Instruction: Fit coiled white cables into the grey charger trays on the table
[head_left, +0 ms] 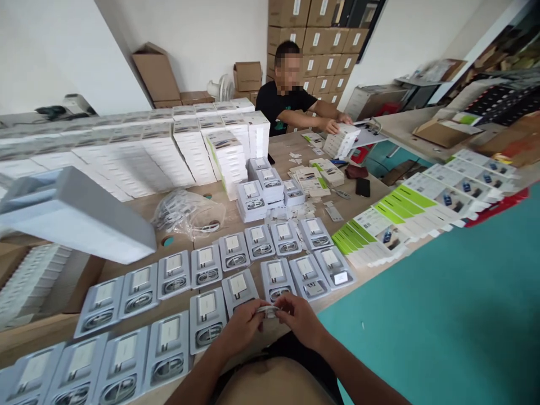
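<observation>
Close to my body, at the table's front edge, I hold a small coiled white cable (269,310) between both hands. My left hand (247,325) pinches its left side, and my right hand (300,319) grips the right side with bent fingers. Just beyond the hands lie rows of grey moulded trays (205,264), most with a white charger block and a coiled cable in them. Two trays at the right end, one of them this tray (333,265), show a charger and a small label or card but no visible cable. My left hand partly covers one tray (239,288).
Stacked trays (253,201) and a bag of cables (183,211) stand mid-table. Tall stacks of white boxes (189,149) line the back. Green-and-white flat boxes (379,228) overlap at right. A co-worker (287,101) handles a box stack (341,140). A tray stack (97,216) rises at left.
</observation>
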`<action>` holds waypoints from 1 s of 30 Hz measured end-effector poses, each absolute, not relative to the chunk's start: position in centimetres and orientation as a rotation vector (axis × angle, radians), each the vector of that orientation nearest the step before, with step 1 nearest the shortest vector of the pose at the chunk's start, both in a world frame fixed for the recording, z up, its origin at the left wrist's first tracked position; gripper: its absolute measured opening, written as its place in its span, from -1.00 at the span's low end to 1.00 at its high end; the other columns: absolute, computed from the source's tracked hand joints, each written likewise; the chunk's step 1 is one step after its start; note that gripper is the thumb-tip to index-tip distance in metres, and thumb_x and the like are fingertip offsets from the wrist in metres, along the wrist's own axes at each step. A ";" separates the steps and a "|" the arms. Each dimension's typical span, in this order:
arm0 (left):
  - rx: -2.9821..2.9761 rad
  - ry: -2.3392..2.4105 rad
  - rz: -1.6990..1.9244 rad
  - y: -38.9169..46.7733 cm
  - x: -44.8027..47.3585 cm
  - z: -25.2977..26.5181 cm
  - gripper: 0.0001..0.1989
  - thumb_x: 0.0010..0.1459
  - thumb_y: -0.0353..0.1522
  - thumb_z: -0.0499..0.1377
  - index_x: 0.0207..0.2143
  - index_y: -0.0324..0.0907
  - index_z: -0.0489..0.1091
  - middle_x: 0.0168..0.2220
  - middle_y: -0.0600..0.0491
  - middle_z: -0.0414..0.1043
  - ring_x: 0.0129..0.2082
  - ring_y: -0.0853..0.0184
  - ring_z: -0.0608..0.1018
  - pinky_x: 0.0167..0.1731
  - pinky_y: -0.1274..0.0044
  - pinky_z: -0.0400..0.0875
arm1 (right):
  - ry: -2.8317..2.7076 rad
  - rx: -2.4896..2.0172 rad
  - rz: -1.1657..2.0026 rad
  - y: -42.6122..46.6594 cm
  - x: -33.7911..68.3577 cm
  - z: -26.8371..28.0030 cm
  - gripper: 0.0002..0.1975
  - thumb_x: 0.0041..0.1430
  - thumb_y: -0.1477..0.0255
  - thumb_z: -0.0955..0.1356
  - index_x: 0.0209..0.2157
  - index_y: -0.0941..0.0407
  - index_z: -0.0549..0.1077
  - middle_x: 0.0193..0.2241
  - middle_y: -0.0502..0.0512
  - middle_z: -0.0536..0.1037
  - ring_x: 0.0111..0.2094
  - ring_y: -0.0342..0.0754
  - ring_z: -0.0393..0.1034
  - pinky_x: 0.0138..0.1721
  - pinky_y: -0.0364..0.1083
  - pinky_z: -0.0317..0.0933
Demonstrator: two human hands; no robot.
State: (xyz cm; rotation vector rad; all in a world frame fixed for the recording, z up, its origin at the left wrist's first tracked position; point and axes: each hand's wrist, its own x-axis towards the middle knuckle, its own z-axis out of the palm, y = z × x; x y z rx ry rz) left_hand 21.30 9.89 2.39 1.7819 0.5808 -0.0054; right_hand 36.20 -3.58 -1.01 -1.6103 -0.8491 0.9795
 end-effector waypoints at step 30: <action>2.786 -0.154 -0.314 2.9 33.8 -6.0 -0.33 0.02 -0.33 0.11 0.18 -0.44 0.15 0.20 -0.36 0.20 0.19 -0.07 0.23 0.21 0.08 -0.06 | -1.699 -2.406 -0.024 -11.6 44.5 -9.6 -0.47 0.02 0.69 0.22 0.03 0.09 0.43 0.01 0.16 0.51 0.12 0.10 0.27 0.18 0.17 -0.04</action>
